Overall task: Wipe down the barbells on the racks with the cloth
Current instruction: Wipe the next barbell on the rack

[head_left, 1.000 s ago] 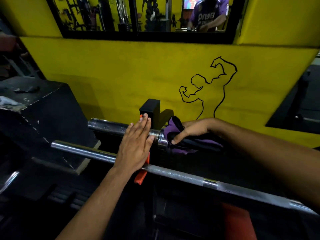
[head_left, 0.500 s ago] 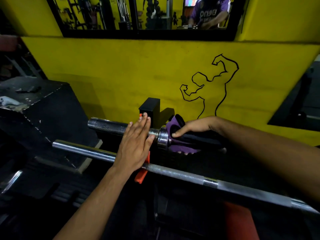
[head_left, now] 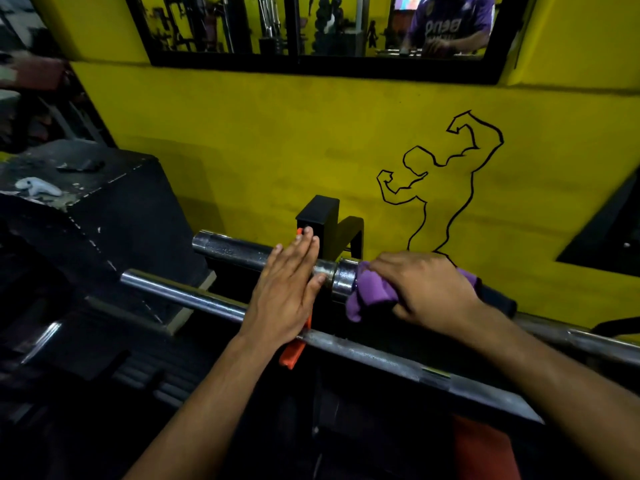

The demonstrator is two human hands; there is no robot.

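A yellow wall (head_left: 277, 140) with a black outline drawing of a flexing figure (head_left: 446, 181) fills the background; a black-framed mirror (head_left: 311, 64) runs along its top. At left stands a large black box (head_left: 114, 209) with a scuffed top.

Two barbells lie on a black rack (head_left: 320, 216). The near barbell (head_left: 194, 296) runs from lower right to upper left. The far barbell (head_left: 232, 251) sits behind it, just in front of the wall — its steel sleeve end points left.

The left hand (head_left: 284, 299) lies flat, fingers straight and together, across both bars; its fingertips (head_left: 306, 237) reach the far barbell's sleeve beside the rack post. An orange clip (head_left: 294, 351) shows under the wrist.

The right hand (head_left: 426, 292) grips a purple cloth (head_left: 369, 292), fingers curled over it. The cloth is pressed on the far barbell just right of its collar (head_left: 344, 282) — bunched under the fingers and hanging below them.
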